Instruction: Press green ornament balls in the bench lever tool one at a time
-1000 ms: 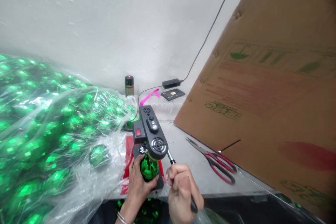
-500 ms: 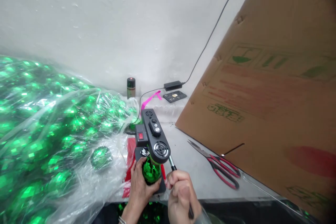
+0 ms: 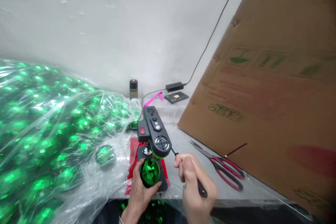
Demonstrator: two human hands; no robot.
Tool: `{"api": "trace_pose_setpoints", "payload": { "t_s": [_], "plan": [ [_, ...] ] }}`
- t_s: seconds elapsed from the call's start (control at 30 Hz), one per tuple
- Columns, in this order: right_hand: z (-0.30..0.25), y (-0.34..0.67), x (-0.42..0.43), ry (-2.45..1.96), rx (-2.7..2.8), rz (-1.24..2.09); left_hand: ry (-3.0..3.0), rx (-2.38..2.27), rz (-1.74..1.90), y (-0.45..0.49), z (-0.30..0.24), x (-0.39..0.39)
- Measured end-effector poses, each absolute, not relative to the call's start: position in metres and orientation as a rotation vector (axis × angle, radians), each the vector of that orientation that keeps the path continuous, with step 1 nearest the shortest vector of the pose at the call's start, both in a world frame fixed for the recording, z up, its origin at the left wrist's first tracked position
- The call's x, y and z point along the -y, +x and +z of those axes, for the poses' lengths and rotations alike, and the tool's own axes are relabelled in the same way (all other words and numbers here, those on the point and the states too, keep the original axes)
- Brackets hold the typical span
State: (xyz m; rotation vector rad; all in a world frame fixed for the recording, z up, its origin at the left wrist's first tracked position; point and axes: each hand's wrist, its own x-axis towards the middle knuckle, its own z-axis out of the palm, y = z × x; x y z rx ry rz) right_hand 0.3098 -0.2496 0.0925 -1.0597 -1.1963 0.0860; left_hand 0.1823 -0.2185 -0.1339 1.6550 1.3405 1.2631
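My left hand [image 3: 140, 189] is wrapped around a shiny green faceted ball [image 3: 150, 171], held just in front of a black bench machine's head [image 3: 156, 131]. The machine looks like a small drill press, with a red rocker switch [image 3: 142, 131] on its side and a black base [image 3: 163, 178]. Gripped in my right hand [image 3: 195, 185] is the machine's lever [image 3: 202, 189], a metal rod with a black handle. What lies under the machine's head is mostly hidden. Red sheeting [image 3: 133, 147] shows around the base.
Clear plastic bags full of green balls [image 3: 52, 122] fill the left side, with one ball [image 3: 105, 155] near the machine. Red-handled scissors [image 3: 223, 168] lie to the right, beside a large cardboard box [image 3: 262, 94]. Behind are a small jar [image 3: 133, 89], a power adapter [image 3: 174, 86] and a dark phone-like slab [image 3: 176, 97].
The green ball in my left hand has come out from beneath the machine's head toward me. My right hand has swung right with the lever. The view has shifted slightly.
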Motion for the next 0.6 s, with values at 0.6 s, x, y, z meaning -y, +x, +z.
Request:
{"api": "trace_pose_setpoints", "payload": {
  "t_s": [0.6],
  "plan": [
    [0.063,0.314,0.254,-1.041,1.233,0.105,1.410,-1.614,1.428,0.050,-0.025,0.127]
  ]
}}
